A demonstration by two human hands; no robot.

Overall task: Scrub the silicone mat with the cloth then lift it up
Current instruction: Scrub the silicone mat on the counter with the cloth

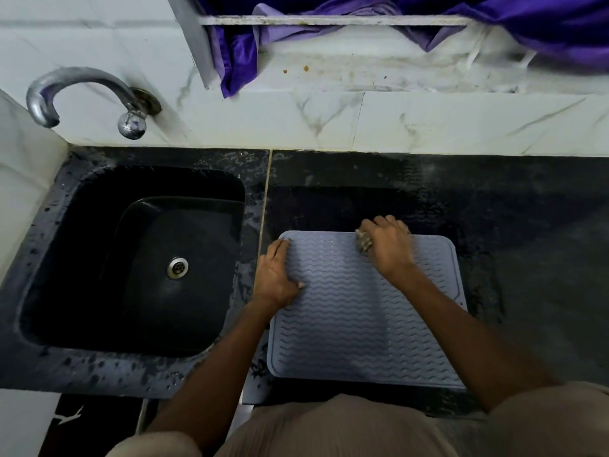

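A black sink [131, 258] sat just left of the mat [362, 311], which lay flat on the wet dark surface [527, 258]. Its long side ran left to right. The cloth [363, 243] was squeezed in the right hand [389, 247] at the mat's far edge, while the left hand [276, 275] was pressed flat on its left edge.

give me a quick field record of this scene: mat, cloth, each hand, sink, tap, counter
mat: grey silicone mat with wavy ridges, flat on the counter
cloth: bunched cloth near the mat's far edge, mostly hidden by the hand
right hand: right hand curled round the cloth, pressing it on the mat
left hand: left hand fingers straight, resting on the mat's left edge
sink: black sink left of the mat, steel drain, nothing in it
tap: metal tap on the wall above the sink
counter: dark counter, wet patches
stage: scrubbing, not lifted yet
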